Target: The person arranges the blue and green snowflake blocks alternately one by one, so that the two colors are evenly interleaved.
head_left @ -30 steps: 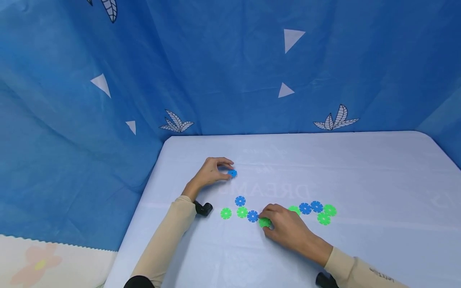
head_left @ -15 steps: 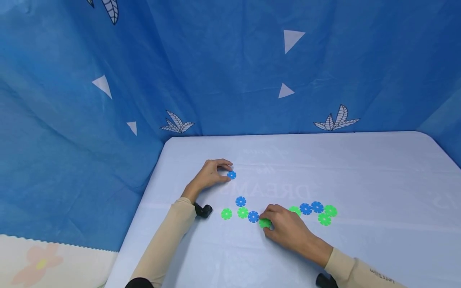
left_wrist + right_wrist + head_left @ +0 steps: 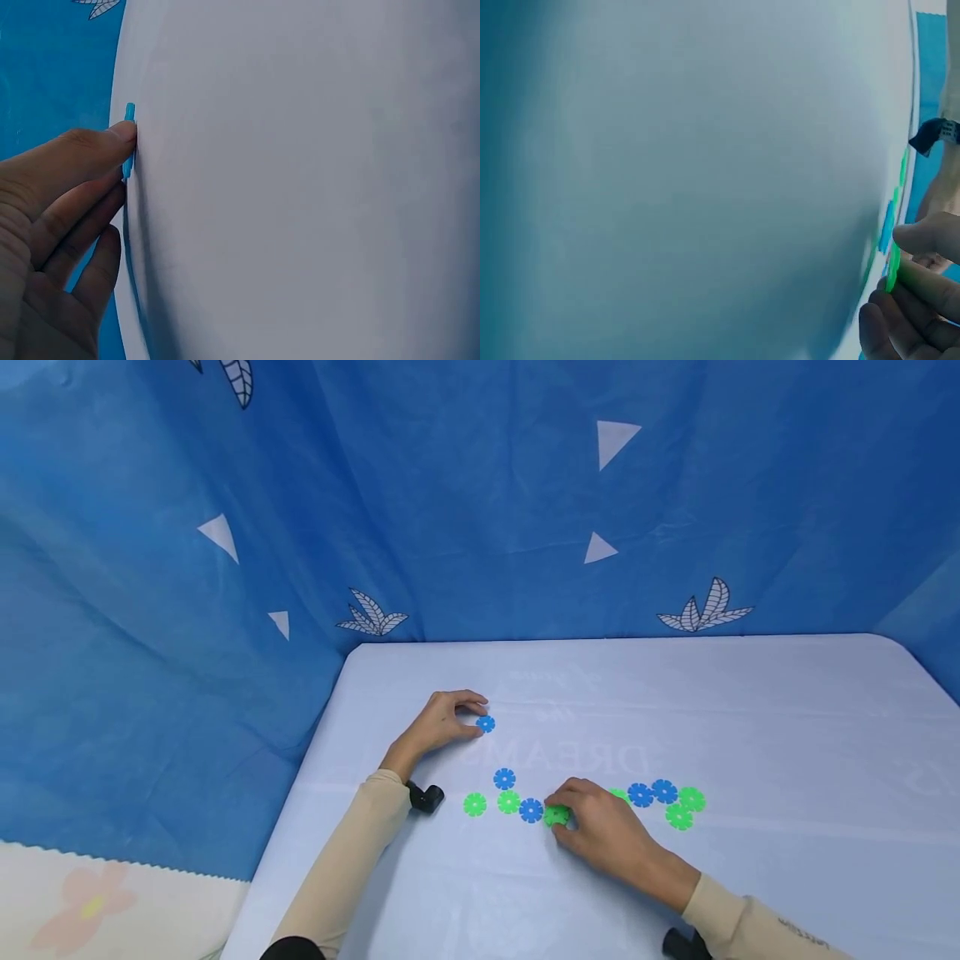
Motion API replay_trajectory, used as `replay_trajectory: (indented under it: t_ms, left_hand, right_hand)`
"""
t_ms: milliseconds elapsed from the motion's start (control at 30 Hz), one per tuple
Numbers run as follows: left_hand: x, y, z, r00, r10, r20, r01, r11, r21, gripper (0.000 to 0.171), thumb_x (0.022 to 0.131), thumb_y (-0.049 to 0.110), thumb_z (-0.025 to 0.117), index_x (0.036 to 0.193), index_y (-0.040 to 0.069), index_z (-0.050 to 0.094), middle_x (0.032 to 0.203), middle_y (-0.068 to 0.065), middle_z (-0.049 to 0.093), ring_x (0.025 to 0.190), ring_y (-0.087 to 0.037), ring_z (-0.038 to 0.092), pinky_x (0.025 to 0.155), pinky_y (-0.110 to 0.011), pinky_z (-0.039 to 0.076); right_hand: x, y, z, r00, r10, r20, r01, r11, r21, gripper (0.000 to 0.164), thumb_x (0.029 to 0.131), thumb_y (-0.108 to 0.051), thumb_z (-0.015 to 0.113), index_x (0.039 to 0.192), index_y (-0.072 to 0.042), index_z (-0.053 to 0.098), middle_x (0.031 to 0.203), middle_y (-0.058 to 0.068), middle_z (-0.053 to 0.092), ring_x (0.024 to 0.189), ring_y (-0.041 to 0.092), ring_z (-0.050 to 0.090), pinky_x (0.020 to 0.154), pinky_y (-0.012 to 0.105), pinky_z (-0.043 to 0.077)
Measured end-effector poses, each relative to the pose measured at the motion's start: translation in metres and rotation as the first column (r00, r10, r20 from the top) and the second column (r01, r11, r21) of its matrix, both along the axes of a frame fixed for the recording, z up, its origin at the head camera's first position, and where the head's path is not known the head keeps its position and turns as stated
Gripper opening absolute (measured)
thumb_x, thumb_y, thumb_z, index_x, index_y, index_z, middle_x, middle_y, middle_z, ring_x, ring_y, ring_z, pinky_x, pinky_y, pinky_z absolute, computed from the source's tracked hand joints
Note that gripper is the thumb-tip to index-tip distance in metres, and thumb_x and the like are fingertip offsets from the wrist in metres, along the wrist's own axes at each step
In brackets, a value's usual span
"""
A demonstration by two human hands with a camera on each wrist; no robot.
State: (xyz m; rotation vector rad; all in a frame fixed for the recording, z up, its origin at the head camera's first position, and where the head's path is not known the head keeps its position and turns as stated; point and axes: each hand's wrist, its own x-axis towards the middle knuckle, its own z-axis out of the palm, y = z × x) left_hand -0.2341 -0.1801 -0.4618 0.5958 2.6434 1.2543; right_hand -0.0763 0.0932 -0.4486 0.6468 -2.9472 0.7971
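Observation:
Between its thumb and fingers my left hand (image 3: 442, 720) pinches a blue notched, flower-shaped plastic disc (image 3: 486, 723) toward the far left of the table. The left wrist view shows that disc (image 3: 129, 142) edge-on under the thumb. My right hand (image 3: 611, 831) pinches a green notched disc (image 3: 557, 816) at the near middle, its right part covered by the fingers. Seen from the right wrist, the green disc (image 3: 893, 266) stands edge-on between thumb and fingers. Just left of it lies a blue disc (image 3: 531, 811), with a green disc (image 3: 508, 802) beside that.
Another blue disc (image 3: 505, 778) and a green disc (image 3: 475, 804) lie to the left. Right of my right hand, blue discs (image 3: 641, 795) and green discs (image 3: 692, 799) lie grouped, one partly hidden. A white cloth covers the table (image 3: 787, 735); a blue curtain (image 3: 480, 510) hangs behind.
My right hand has risen slightly with the green disc, showing more of its face. The blue disc in my left hand has tilted to face the camera more. The view shifted slightly.

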Motion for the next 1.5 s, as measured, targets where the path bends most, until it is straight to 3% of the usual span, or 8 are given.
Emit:
replay_trajectory:
  t_ms: [167, 533, 1000, 1500]
  left_hand:
    - [-0.001, 0.000, 0.000, 1.000, -0.004, -0.008, 0.004, 1.000, -0.014, 0.046, 0.074, 0.006, 0.085, 0.117, 0.009, 0.070, 0.096, 0.004, 0.073, 0.115, -0.020, 0.060, 0.109, -0.042, 0.037]
    - [-0.001, 0.002, -0.002, 1.000, 0.002, 0.007, -0.002, 0.999, -0.035, 0.044, 0.075, 0.008, 0.085, 0.117, 0.010, 0.071, 0.096, 0.006, 0.073, 0.115, -0.019, 0.060, 0.109, -0.043, 0.038]
    - [0.000, 0.003, -0.001, 0.999, -0.032, -0.022, 0.031, 0.998, -0.051, 0.044, 0.076, 0.008, 0.085, 0.117, 0.009, 0.070, 0.098, 0.004, 0.074, 0.109, -0.017, 0.063, 0.106, -0.040, 0.041]
    - [0.001, 0.002, 0.004, 0.999, -0.029, -0.023, 0.028, 0.999, -0.044, 0.044, 0.076, 0.007, 0.084, 0.118, 0.008, 0.070, 0.099, 0.003, 0.074, 0.111, -0.018, 0.063, 0.106, -0.040, 0.041]
  right_hand:
    - [-0.011, -0.002, 0.006, 0.999, -0.035, -0.016, 0.034, 0.999, -0.041, 0.028, 0.074, -0.013, 0.082, 0.102, -0.010, 0.076, 0.098, -0.005, 0.067, 0.093, 0.013, 0.064, 0.080, 0.036, 0.056]
    - [-0.048, -0.027, 0.016, 0.998, -0.041, -0.049, 0.032, 0.985, -0.171, 0.027, 0.078, -0.010, 0.081, 0.104, -0.007, 0.076, 0.103, 0.002, 0.069, 0.091, 0.018, 0.063, 0.077, 0.036, 0.055]
    - [-0.099, -0.053, -0.001, 0.998, -0.057, 0.021, 0.059, 0.986, -0.156, 0.027, 0.082, -0.010, 0.076, 0.108, -0.002, 0.074, 0.107, 0.009, 0.069, 0.104, 0.024, 0.062, 0.089, 0.040, 0.053]
    - [-0.122, -0.067, -0.009, 0.993, -0.072, 0.090, 0.081, 0.991, -0.103, 0.030, 0.085, -0.010, 0.074, 0.113, -0.001, 0.072, 0.113, 0.012, 0.068, 0.110, 0.027, 0.061, 0.093, 0.040, 0.052]
